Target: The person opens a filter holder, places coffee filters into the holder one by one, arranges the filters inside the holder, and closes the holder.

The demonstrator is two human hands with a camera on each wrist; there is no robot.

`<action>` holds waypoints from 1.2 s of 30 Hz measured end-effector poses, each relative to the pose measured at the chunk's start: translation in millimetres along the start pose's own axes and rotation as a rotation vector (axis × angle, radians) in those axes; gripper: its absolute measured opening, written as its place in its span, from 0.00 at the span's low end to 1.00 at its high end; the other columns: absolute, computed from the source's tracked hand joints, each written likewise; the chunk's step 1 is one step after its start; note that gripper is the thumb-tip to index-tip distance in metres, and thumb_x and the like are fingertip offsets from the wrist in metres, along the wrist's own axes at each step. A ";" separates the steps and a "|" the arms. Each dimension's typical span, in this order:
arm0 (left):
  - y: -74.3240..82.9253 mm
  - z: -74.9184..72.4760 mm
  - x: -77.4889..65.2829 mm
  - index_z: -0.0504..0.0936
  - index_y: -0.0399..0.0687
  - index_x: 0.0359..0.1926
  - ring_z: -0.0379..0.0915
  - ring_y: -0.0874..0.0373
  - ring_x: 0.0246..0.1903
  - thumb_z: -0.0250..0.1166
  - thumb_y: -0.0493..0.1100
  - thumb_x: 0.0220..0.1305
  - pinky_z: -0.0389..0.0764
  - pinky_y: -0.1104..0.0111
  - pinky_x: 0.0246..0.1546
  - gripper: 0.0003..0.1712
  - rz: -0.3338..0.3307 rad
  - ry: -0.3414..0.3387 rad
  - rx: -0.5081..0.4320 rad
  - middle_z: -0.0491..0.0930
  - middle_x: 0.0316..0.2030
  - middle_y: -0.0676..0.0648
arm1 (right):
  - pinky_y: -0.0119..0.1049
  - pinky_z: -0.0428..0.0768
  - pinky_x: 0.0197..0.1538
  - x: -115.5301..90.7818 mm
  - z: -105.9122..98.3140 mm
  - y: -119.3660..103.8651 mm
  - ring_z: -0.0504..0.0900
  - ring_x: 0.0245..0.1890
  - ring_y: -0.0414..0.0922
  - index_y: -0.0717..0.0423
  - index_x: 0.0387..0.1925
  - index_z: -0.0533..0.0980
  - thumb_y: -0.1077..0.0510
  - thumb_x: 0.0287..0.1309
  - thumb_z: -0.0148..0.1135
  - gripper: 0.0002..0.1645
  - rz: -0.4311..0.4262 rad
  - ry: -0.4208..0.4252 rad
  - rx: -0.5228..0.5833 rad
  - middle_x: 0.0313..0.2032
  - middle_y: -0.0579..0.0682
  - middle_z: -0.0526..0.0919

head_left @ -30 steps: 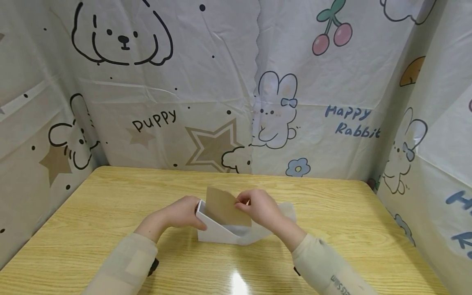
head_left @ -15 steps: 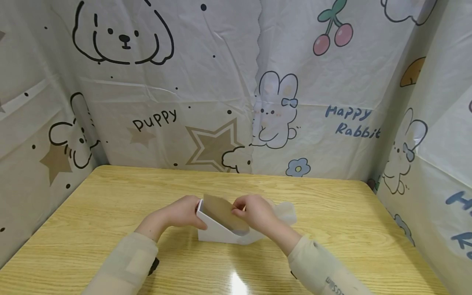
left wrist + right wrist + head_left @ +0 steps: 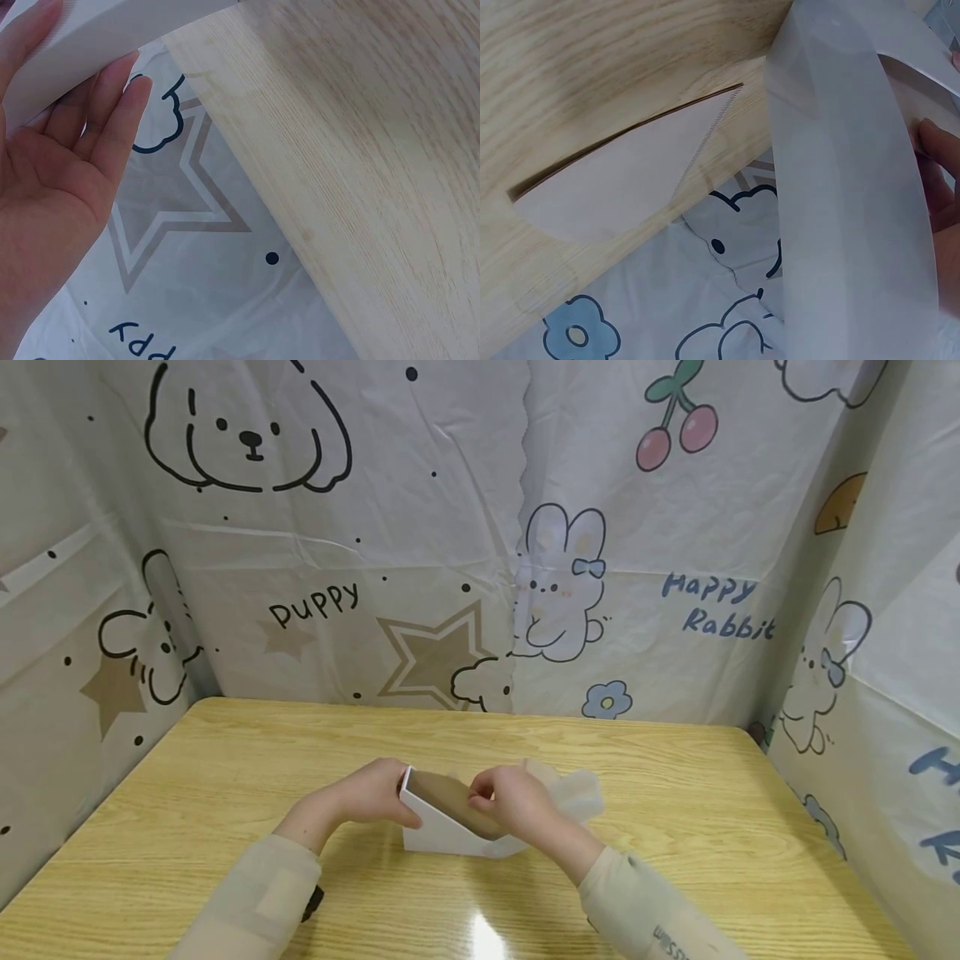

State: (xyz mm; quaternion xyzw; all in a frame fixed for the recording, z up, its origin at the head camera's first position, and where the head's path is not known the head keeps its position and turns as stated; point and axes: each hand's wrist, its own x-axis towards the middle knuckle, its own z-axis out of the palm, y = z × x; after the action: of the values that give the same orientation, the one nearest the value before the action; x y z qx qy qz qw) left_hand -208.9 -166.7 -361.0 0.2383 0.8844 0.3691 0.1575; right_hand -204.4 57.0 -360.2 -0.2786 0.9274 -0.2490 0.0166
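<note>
A white box (image 3: 438, 833) with a slanted open top stands mid-table in the head view. My left hand (image 3: 371, 792) grips its tall left end, with the thumb on the near wall. Brown paper (image 3: 438, 793), looking like coffee filters, lies inside, almost level with the sloping rim. My right hand (image 3: 517, 803) pinches the paper's upper edge between thumb and finger. A translucent lid (image 3: 840, 187) sticks out at the box's low right end. Behind it a single fan-shaped coffee filter (image 3: 622, 176) with a crimped edge lies on the table.
The wooden table (image 3: 247, 743) has its back edge against a printed cloth (image 3: 337, 643). More cloth (image 3: 900, 660) hangs along the right side, and the left side is covered too.
The brown paper has gone down into the box, with my right hand lowering slightly to the left. The loose filter behind has come into sight. My left hand keeps its hold.
</note>
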 end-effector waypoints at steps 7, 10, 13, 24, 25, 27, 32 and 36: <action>0.5 0.2 -1.0 0.81 0.40 0.33 0.76 0.63 0.29 0.71 0.36 0.44 0.77 0.69 0.32 0.12 0.003 0.005 0.007 0.84 0.30 0.49 | 0.28 0.72 0.28 2.7 5.2 0.7 0.73 0.23 0.36 0.57 0.24 0.81 0.61 0.54 0.64 0.06 -0.021 -0.009 -0.030 0.23 0.46 0.82; 0.7 0.1 -1.4 0.81 0.40 0.34 0.76 0.63 0.29 0.71 0.36 0.44 0.77 0.69 0.33 0.13 -0.007 0.007 0.003 0.84 0.31 0.48 | 0.28 0.71 0.27 2.7 4.0 -0.1 0.73 0.23 0.37 0.56 0.26 0.82 0.60 0.53 0.65 0.04 -0.015 -0.012 -0.046 0.23 0.46 0.82; 0.4 0.1 -1.8 0.81 0.39 0.35 0.77 0.63 0.30 0.72 0.36 0.45 0.78 0.69 0.33 0.13 -0.005 0.005 0.001 0.84 0.31 0.48 | 0.29 0.72 0.29 1.7 -5.8 -2.2 0.75 0.25 0.37 0.54 0.30 0.82 0.57 0.53 0.65 0.05 0.032 -0.008 -0.042 0.26 0.45 0.82; 0.2 -1.2 -4.8 0.81 0.39 0.37 0.76 0.62 0.31 0.71 0.36 0.45 0.78 0.69 0.34 0.14 -0.017 0.009 -0.004 0.83 0.33 0.48 | 0.38 0.77 0.39 -9.4 -84.9 43.3 0.78 0.35 0.45 0.58 0.40 0.81 0.55 0.61 0.58 0.12 0.258 0.300 0.179 0.37 0.54 0.84; 0.8 -1.6 -5.1 0.81 0.39 0.36 0.76 0.62 0.31 0.71 0.36 0.45 0.78 0.69 0.34 0.14 -0.017 0.010 -0.005 0.83 0.33 0.47 | 0.39 0.77 0.38 -10.9 -87.7 52.4 0.78 0.35 0.47 0.59 0.40 0.80 0.55 0.62 0.57 0.13 0.281 0.321 0.170 0.37 0.56 0.83; 1.4 -2.0 -5.7 0.81 0.39 0.36 0.76 0.62 0.31 0.71 0.36 0.45 0.78 0.69 0.34 0.14 -0.018 0.014 -0.003 0.83 0.33 0.47 | 0.40 0.76 0.37 -13.5 -87.3 70.6 0.77 0.34 0.48 0.60 0.40 0.80 0.54 0.62 0.56 0.14 0.332 0.331 0.131 0.37 0.57 0.83; 0.9 -1.4 -6.1 0.81 0.39 0.35 0.76 0.62 0.31 0.72 0.36 0.44 0.78 0.69 0.34 0.14 -0.019 0.013 0.003 0.83 0.32 0.48 | 0.39 0.75 0.33 -19.6 -60.4 103.1 0.79 0.32 0.47 0.61 0.38 0.79 0.53 0.60 0.57 0.14 0.466 0.140 0.003 0.36 0.55 0.83; 0.2 0.6 -4.5 0.81 0.40 0.35 0.76 0.62 0.30 0.71 0.36 0.45 0.77 0.69 0.34 0.13 -0.015 0.002 -0.002 0.83 0.32 0.48 | 0.46 0.77 0.38 -22.6 -38.0 109.6 0.79 0.35 0.48 0.61 0.40 0.78 0.56 0.59 0.54 0.14 0.584 -0.029 -0.058 0.38 0.55 0.83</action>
State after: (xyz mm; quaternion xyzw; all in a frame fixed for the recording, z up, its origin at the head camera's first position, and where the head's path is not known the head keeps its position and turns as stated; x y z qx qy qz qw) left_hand -204.8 -168.7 -360.8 0.2309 0.8860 0.3690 0.1596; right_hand -247.5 165.1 -381.0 -0.0039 0.9747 -0.2032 0.0930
